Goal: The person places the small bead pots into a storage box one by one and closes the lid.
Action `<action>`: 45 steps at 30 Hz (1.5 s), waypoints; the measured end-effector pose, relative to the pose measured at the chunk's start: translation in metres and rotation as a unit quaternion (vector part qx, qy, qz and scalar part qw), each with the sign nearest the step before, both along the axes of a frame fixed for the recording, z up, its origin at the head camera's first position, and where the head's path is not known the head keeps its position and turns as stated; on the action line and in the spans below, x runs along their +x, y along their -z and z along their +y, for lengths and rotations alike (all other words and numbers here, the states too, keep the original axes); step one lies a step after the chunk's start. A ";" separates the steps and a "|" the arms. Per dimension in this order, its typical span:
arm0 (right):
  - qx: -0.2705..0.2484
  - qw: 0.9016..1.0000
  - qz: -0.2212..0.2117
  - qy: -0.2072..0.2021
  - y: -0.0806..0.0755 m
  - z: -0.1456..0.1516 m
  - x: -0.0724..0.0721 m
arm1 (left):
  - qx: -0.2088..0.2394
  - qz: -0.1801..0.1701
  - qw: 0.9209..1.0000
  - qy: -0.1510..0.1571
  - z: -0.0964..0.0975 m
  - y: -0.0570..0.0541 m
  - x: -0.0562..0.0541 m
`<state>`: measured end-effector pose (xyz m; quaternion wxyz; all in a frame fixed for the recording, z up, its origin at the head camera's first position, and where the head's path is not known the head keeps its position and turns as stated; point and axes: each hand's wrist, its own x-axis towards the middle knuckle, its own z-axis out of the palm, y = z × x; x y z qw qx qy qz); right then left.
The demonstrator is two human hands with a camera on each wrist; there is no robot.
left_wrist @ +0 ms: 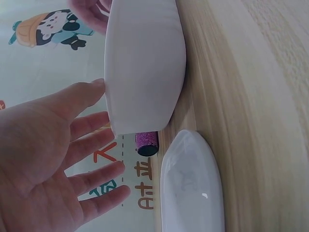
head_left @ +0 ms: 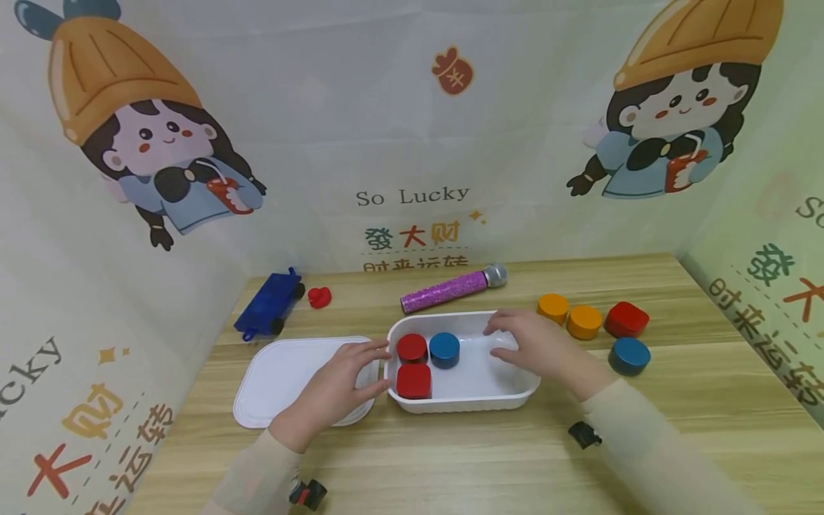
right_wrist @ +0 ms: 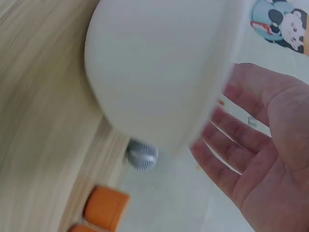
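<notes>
A white oblong container (head_left: 460,405) stands between my hands in the head view. At its left end lie a red round block (head_left: 412,347), a blue round block (head_left: 444,348) and a red square block (head_left: 413,380). My left hand (head_left: 335,383) is at the left rim, fingers spread; in the left wrist view its thumb tip meets the container's edge. Over the right rim reaches my right hand (head_left: 537,348), its fingers loosely bent above the inside and holding no block. The right wrist view shows that hand (right_wrist: 270,140) with its fingers partly hidden behind the container wall (right_wrist: 159,63).
Left of the container lies a white lid (head_left: 283,375), partly under my left forearm. Behind are a blue toy cart (head_left: 269,304), a small red piece (head_left: 319,297) and a purple microphone (head_left: 447,290). Orange blocks (head_left: 584,322), a red block (head_left: 626,319) and a blue block (head_left: 629,355) stand right.
</notes>
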<state>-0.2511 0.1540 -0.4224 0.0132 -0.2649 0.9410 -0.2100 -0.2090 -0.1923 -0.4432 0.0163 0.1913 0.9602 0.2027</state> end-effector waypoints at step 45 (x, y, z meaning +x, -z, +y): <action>0.041 0.994 0.050 0.084 0.016 0.188 0.034 | -0.001 -0.007 1.000 -0.004 0.000 0.000 0.000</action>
